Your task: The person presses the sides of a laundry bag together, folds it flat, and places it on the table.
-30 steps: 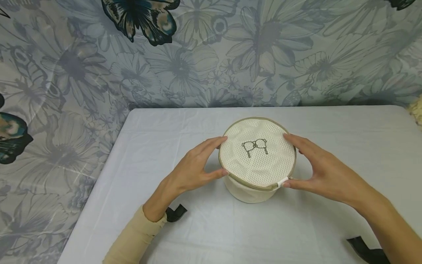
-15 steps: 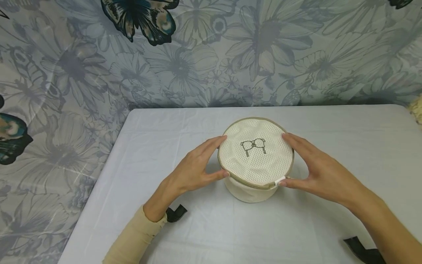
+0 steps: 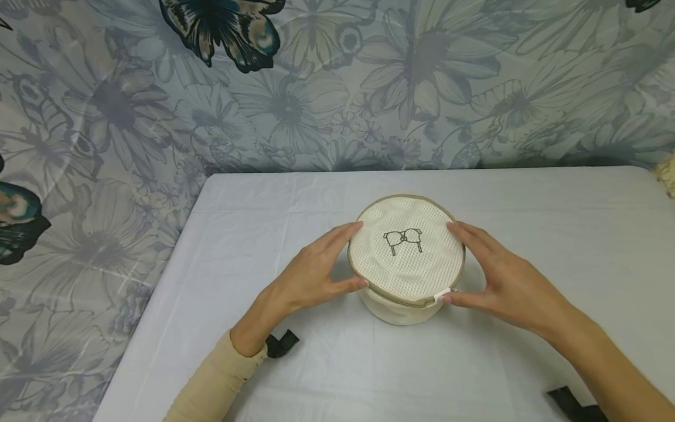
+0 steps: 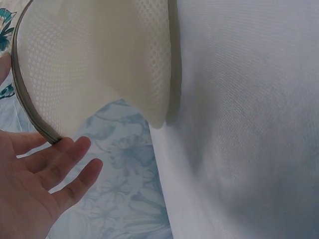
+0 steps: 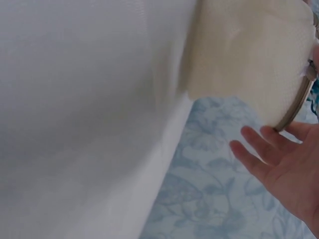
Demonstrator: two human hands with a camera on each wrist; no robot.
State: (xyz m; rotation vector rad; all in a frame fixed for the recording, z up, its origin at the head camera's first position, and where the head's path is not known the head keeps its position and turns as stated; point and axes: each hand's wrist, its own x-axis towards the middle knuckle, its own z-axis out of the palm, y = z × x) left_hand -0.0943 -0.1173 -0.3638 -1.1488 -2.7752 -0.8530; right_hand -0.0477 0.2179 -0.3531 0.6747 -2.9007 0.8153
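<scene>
A round, cream mesh laundry bag (image 3: 406,269) stands on the white table, with a greenish zipper around its lid and a dark bra-like outline on top. My left hand (image 3: 319,266) holds the lid's left rim, fingertips at the back and thumb at the front. On the right side, my right hand (image 3: 506,281) holds the rim the same way, its thumb beside the white zipper pull (image 3: 442,295). In the left wrist view, fingertips touch the zipper edge (image 4: 32,112) while other fingers spread free. The right wrist view shows fingers beneath the zipper edge (image 5: 295,107).
A white cloth covers the table (image 3: 295,381). Grey floral wallpaper (image 3: 316,105) with butterfly motifs rises behind and at the left. Black strap ends (image 3: 283,344) hang by the wrists. Something pale yellow (image 3: 667,173) shows at the far right edge.
The bag's lid has shifted slightly left and sunk a little lower. My right hand has moved left with it, while the left hand has dipped slightly.
</scene>
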